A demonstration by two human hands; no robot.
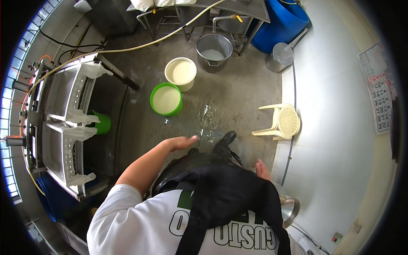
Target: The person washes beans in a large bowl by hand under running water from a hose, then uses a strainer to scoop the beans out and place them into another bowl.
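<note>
My left hand hangs in front of my body with its fingers stretched out and nothing in it. Low at my right side is my right hand, its fingers extended and the rest partly hidden behind my black apron; I see nothing held in it. Nearest ahead of the left hand, apart from it, stands a green bucket filled with pale cream-coloured liquid. Touching or almost touching it is a white bucket of similar liquid. Farther off, a grey bucket contains some whitish liquid.
A cream plastic chair stands by the right wall, with a long-handled grey dipper and blue barrel beyond. Cloth-lined metal trays line the left. A hose crosses overhead. The floor looks wet.
</note>
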